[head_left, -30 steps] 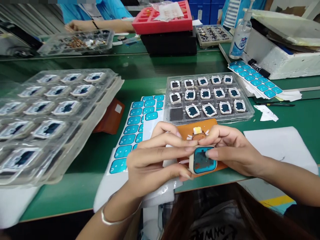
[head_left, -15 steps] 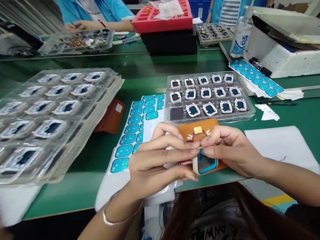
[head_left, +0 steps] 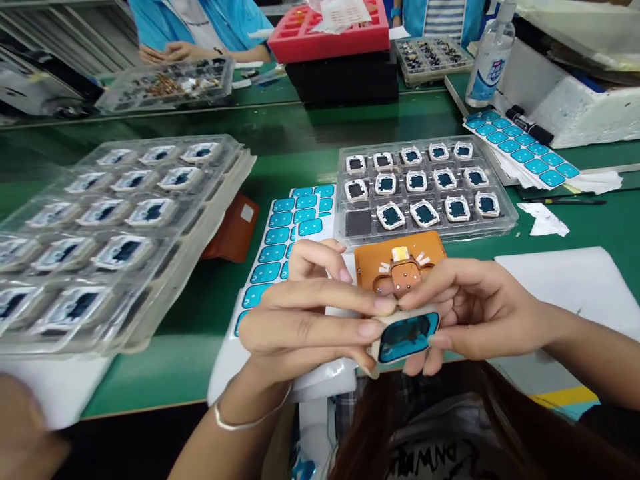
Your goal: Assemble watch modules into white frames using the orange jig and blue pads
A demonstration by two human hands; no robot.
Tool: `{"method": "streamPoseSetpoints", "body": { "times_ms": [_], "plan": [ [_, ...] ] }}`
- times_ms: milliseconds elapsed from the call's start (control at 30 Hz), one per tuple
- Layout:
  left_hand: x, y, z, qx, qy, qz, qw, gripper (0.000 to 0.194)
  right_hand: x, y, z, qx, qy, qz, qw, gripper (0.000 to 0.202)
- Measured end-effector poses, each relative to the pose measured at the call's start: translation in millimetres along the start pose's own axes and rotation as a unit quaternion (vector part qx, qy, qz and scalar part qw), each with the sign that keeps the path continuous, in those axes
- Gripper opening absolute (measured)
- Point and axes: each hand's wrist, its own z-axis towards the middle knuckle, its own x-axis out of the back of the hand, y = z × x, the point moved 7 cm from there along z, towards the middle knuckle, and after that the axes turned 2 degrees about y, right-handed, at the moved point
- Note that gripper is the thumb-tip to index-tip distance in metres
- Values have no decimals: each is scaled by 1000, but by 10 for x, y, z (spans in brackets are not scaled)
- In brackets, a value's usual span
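Observation:
Between my two hands is a small cream watch case with a blue film bordering its dark glass face. My left hand is closed on the case's left side, fingers along its edge. The thumb and fingers of my right hand pinch its right side. Behind the hands lies an orange-brown fixture with a shaped recess, partly covered by my fingers. A sheet of blue stickers lies left of it. Beyond sits a clear tray of white watch cases, with one pocket at front left holding none.
Stacked clear trays of white cases fill the left. A brown wallet-like item lies beside them. At right are a sanitizer bottle, a black marker, more blue stickers and a foam box. A red tray stands at the back.
The case has tilted and turned so its face shows more widely. My right thumb has moved from its top edge to its right side, and more of the orange fixture shows.

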Motion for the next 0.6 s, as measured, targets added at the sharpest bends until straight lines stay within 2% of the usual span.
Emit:
{"method": "streamPoseSetpoints", "body": {
  "times_ms": [167,333,600],
  "plan": [
    [-22,13,2,-1,-8,-10,1000,22,7,24,-5,11,27,-38,999,30],
    [-26,48,30,-29,-4,-17,999,23,21,35,-16,15,36,-14,999,31],
    [-43,47,6,-5,-9,-15,1000,24,23,53,-9,10,34,1,999,29]
  ]
}}
